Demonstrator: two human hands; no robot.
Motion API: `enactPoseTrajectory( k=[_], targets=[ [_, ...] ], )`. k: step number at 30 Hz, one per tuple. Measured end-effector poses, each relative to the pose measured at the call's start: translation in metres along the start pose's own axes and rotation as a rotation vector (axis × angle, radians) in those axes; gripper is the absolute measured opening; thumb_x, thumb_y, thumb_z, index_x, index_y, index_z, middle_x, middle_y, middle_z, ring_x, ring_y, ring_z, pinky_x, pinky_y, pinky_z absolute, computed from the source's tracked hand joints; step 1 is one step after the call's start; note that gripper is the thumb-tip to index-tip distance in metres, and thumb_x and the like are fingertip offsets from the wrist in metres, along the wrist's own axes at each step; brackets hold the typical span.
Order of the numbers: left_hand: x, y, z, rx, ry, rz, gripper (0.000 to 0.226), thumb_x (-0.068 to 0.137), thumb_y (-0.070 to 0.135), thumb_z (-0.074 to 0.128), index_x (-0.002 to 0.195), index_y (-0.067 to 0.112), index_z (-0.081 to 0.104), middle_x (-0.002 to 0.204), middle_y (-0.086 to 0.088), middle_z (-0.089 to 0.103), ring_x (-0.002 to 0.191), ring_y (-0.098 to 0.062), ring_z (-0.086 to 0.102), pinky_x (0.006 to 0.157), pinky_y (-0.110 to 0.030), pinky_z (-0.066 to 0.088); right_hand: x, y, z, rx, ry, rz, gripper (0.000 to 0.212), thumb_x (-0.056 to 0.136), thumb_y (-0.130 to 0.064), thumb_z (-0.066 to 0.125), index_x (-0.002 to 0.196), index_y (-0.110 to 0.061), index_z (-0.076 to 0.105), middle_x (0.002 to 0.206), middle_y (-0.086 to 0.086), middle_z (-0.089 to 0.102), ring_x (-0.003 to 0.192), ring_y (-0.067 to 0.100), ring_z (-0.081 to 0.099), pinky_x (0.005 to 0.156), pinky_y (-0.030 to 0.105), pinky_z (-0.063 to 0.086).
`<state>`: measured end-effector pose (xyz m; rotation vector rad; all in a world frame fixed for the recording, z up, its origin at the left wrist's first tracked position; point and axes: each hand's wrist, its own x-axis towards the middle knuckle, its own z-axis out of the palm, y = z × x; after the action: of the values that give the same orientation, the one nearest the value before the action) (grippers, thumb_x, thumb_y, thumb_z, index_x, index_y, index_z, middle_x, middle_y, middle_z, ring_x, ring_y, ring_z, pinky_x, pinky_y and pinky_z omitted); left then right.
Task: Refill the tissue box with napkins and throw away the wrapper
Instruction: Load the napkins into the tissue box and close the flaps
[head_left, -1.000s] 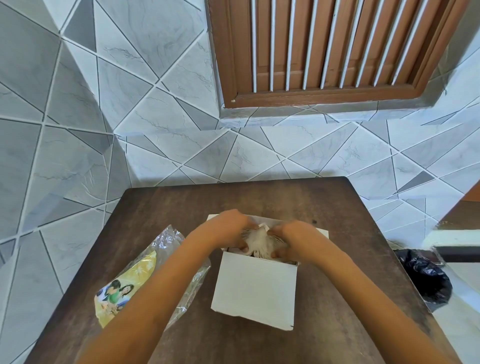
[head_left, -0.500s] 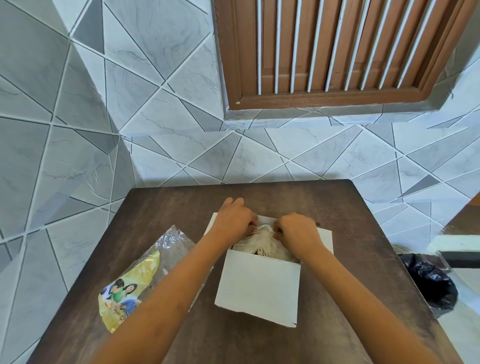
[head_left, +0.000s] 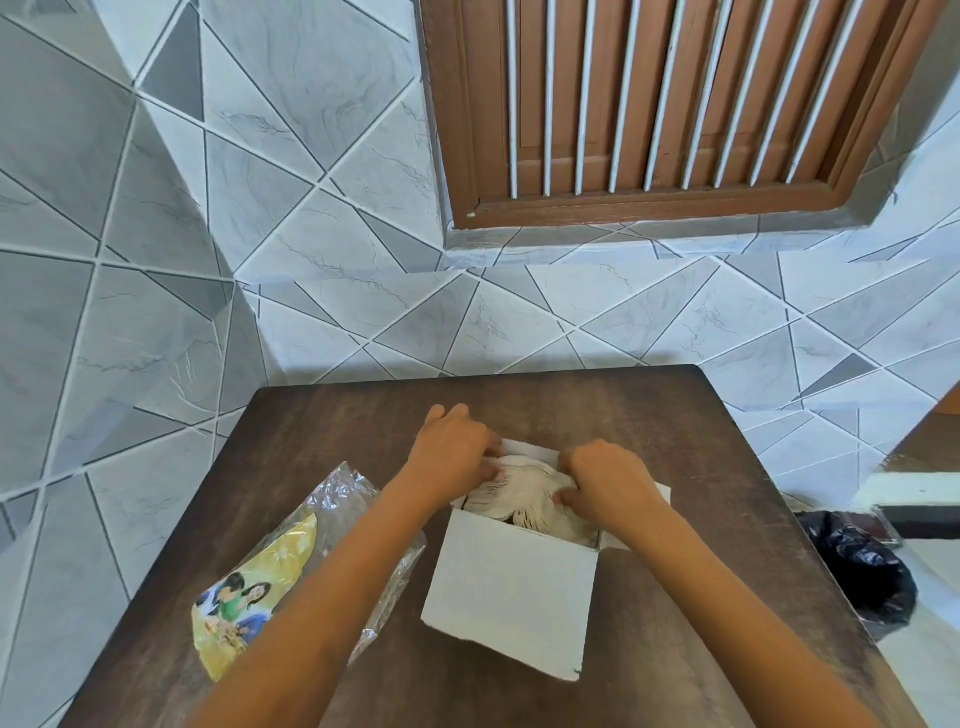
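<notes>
Looking down from the head camera: a white tissue box (head_left: 509, 597) stands open mid-way along a dark wooden table (head_left: 322, 426), napkins (head_left: 524, 493) bulging from its top. The left hand (head_left: 452, 452) curls over the box's far-left rim. The right hand (head_left: 608, 483) clamps curled fingers on the napkins. The wrapper (head_left: 270, 577) lies on the table left of the box.

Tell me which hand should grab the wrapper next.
Left hand, probably: the wrapper lies left of the tissue box, beside that forearm. The right hand, gripping napkins, would have to cross the box.
</notes>
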<state>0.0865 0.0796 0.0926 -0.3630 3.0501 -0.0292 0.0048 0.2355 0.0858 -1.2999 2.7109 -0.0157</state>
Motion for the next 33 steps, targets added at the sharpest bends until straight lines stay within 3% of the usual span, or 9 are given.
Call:
enactPoseTrajectory(
  k=[3, 7, 11, 15, 19, 24, 28, 31, 33],
  targets=[
    [-0.007, -0.003, -0.008, -0.013, -0.121, 0.019, 0.042, 0.079, 0.043, 0.065, 0.118, 0.027, 0.061, 0.116, 0.001, 0.063, 0.114, -0.02, 0.042, 0.093, -0.035, 0.028, -0.004, 0.0, 0.002, -0.065, -0.092, -0.031, 0.033, 0.078, -0.031, 0.066, 0.106, -0.015, 0.059, 0.105, 0.006, 0.065, 0.098, 0.025, 0.062, 0.072, 0.032, 0.045],
    [-0.004, 0.008, 0.006, 0.095, -0.091, 0.05, 0.03, 0.077, 0.037, 0.069, 0.104, 0.025, 0.064, 0.111, -0.001, 0.065, 0.114, -0.022, 0.043, 0.092, -0.035, 0.029, 0.001, -0.002, 0.007, -0.096, -0.094, -0.044, 0.033, 0.077, -0.028, 0.066, 0.106, -0.017, 0.056, 0.105, 0.005, 0.065, 0.097, 0.025, 0.062, 0.069, 0.031, 0.041],
    [-0.007, -0.005, 0.002, -0.1, -0.043, 0.046, 0.034, 0.074, 0.039, 0.071, 0.105, 0.027, 0.063, 0.109, 0.006, 0.065, 0.108, -0.018, 0.047, 0.089, -0.032, 0.03, -0.009, 0.007, -0.002, 0.013, -0.065, -0.045, 0.04, 0.081, -0.032, 0.062, 0.119, -0.023, 0.052, 0.113, 0.001, 0.062, 0.106, 0.022, 0.057, 0.079, 0.033, 0.046],
    [-0.006, -0.031, -0.01, -0.368, 0.117, -0.076, 0.036, 0.076, 0.039, 0.071, 0.108, 0.025, 0.062, 0.113, 0.006, 0.064, 0.106, -0.015, 0.056, 0.087, -0.03, 0.04, -0.027, 0.023, -0.004, 0.055, 0.178, 0.123, 0.054, 0.082, -0.046, 0.057, 0.126, -0.018, 0.042, 0.122, 0.003, 0.055, 0.113, 0.022, 0.052, 0.085, 0.033, 0.046],
    [-0.002, -0.033, -0.003, -0.461, -0.07, -0.151, 0.049, 0.079, 0.037, 0.069, 0.123, 0.02, 0.055, 0.121, 0.0, 0.063, 0.107, -0.018, 0.059, 0.09, -0.032, 0.046, -0.028, 0.022, 0.006, 0.12, -0.009, 0.292, 0.052, 0.081, -0.052, 0.055, 0.113, -0.012, 0.048, 0.113, 0.007, 0.061, 0.102, 0.025, 0.06, 0.077, 0.034, 0.046],
    [0.002, -0.028, 0.009, -0.294, -0.123, -0.132, 0.025, 0.081, 0.038, 0.063, 0.076, 0.015, 0.054, 0.068, 0.004, 0.048, 0.074, -0.019, 0.049, 0.059, -0.027, 0.031, -0.014, 0.025, 0.012, 0.312, 0.16, 0.309, 0.021, 0.08, -0.024, 0.054, 0.094, -0.012, 0.065, 0.096, 0.008, 0.068, 0.09, 0.028, 0.062, 0.069, 0.031, 0.043],
    [-0.009, -0.032, 0.007, -0.281, 0.095, -0.234, 0.024, 0.079, 0.037, 0.063, 0.067, 0.021, 0.049, 0.075, 0.004, 0.052, 0.083, -0.019, 0.049, 0.069, -0.029, 0.032, -0.006, 0.017, 0.019, 0.29, 0.393, 0.194, 0.012, 0.083, -0.017, 0.054, 0.085, -0.009, 0.063, 0.079, 0.011, 0.069, 0.074, 0.031, 0.063, 0.058, 0.029, 0.038],
    [-0.02, -0.036, 0.01, -0.298, 0.156, -0.308, 0.04, 0.079, 0.04, 0.065, 0.055, 0.021, 0.039, 0.065, 0.005, 0.047, 0.079, -0.018, 0.047, 0.062, -0.028, 0.032, 0.006, 0.014, 0.028, 0.195, 0.522, 0.1, 0.006, 0.074, -0.012, 0.069, 0.077, -0.011, 0.064, 0.051, 0.008, 0.062, 0.045, 0.029, 0.058, 0.041, 0.016, 0.018],
    [-0.029, -0.033, 0.018, -0.321, 0.11, -0.345, 0.049, 0.079, 0.042, 0.066, 0.051, 0.018, 0.033, 0.056, 0.006, 0.04, 0.068, -0.019, 0.047, 0.055, -0.026, 0.029, 0.014, 0.015, 0.038, 0.192, 0.541, 0.069, 0.01, 0.072, -0.013, 0.073, 0.079, -0.013, 0.065, 0.047, 0.006, 0.062, 0.04, 0.026, 0.056, 0.04, 0.012, 0.014]
  ],
)
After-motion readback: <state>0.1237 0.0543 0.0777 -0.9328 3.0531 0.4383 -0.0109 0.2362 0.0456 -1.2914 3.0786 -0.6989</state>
